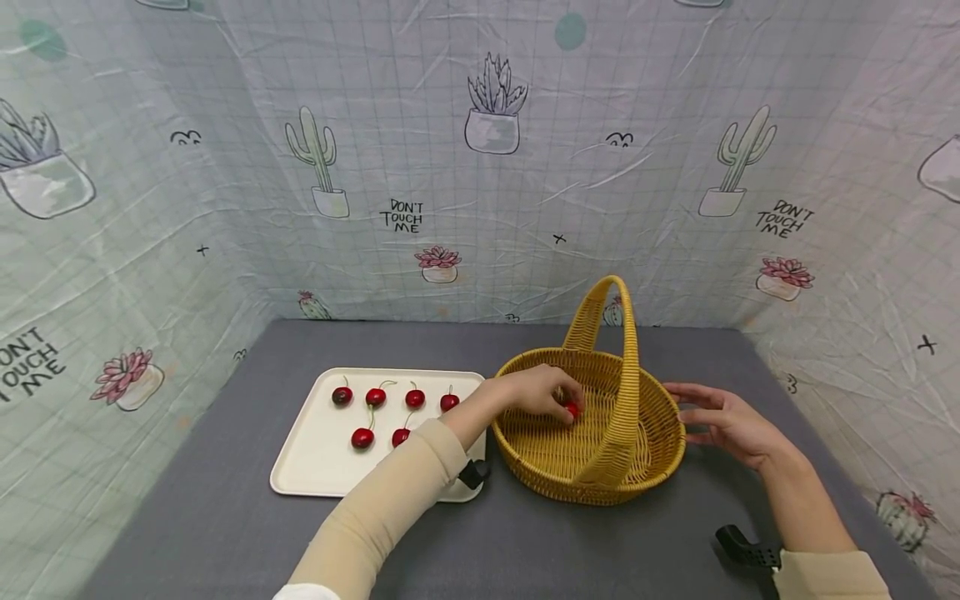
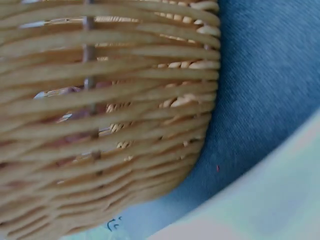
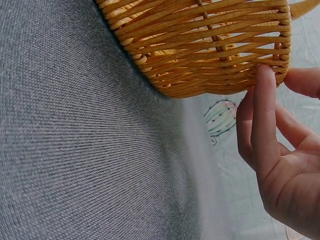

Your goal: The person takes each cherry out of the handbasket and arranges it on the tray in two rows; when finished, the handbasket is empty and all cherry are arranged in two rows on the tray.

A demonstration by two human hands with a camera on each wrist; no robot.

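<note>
A yellow wicker basket with a tall arched handle stands right of the middle. My left hand reaches over its rim and holds a red cherry low inside, its fingers partly hiding the fruit. At the basket's right side, my right hand holds the rim between fingertips, one of its fingers lying against the outer weave. In the left wrist view the basket wall fills most of the picture, and the left hand shows only dimly through gaps.
Left of the basket, a white rectangular tray carries several stemmed cherries, and the left forearm crosses over its right part. Both stand on a grey cloth-covered table. A patterned curtain encloses the back and sides.
</note>
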